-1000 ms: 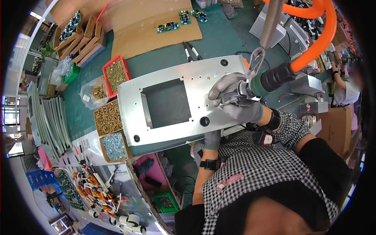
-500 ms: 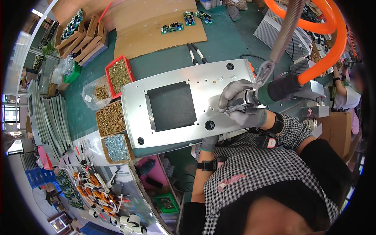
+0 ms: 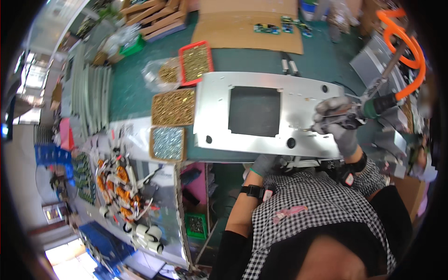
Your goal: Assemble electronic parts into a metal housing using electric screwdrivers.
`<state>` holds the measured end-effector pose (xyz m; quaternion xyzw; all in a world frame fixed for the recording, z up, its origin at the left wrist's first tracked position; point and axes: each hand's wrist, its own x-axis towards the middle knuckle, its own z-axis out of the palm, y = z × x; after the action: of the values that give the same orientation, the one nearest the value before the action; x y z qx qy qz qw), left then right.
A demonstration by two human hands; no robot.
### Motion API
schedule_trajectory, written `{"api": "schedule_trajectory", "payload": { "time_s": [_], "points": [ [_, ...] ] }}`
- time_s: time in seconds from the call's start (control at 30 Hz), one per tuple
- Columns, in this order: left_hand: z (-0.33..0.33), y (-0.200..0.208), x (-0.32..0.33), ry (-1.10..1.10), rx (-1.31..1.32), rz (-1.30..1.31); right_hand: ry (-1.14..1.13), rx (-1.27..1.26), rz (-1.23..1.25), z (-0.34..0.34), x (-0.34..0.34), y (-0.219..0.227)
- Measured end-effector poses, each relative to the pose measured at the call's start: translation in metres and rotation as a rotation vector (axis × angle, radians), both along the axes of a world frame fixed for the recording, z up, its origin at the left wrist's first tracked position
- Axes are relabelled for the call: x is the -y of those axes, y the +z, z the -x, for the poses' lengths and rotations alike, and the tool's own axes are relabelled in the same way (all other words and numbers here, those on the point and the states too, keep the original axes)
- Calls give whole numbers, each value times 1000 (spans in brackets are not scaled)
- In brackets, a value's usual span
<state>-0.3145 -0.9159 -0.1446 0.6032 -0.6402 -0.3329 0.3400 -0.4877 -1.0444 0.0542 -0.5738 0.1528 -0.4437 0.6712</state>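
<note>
A silver metal panel [image 3: 214,112] with a large square cut-out and several small holes lies flat in front of me. My right hand [image 3: 335,119], in a grey glove, is closed around an air screwdriver [image 3: 347,122] over the panel's right part. The tool lies almost level, its tip pointing left near a round black-rimmed hole [image 3: 291,143]. From the tool's rear an orange coiled hose [image 3: 411,84] rises to the upper right. My left hand [image 3: 264,164], also gloved, is at the panel's near edge; its fingers are hidden there.
Left of the panel stand a red bin of brassy fasteners [image 3: 196,63], a box of brassy screws [image 3: 172,108] and a box of silvery fasteners [image 3: 168,143]. Circuit boards [image 3: 267,29] lie on cardboard [image 3: 233,37] at the back. Wired orange coils [image 3: 122,191] cover the lower-left surface.
My view has turned, so the panel and boxes appear farther right and straighter. My right hand stays over the panel's right part with the screwdriver; my left remains at the near edge.
</note>
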Motion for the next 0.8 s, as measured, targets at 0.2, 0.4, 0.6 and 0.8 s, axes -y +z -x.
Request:
{"api": "schedule_trajectory", "payload": {
  "time_s": [0.2,0.4,0.6,0.8],
  "points": [
    [-115,56,-109,491,-941,-469,-44,-97,-171,-5,-19,15],
    [-235,63,-262,1309,-446,-225,-43,-20,-207,22,1,-8],
    [-269,65,-423,2033,563,-469,-56,-42,-143,53,34,-16],
    [-301,46,-539,2364,-23,-418,-185,-247,-148,16,18,4]
  ]
}}
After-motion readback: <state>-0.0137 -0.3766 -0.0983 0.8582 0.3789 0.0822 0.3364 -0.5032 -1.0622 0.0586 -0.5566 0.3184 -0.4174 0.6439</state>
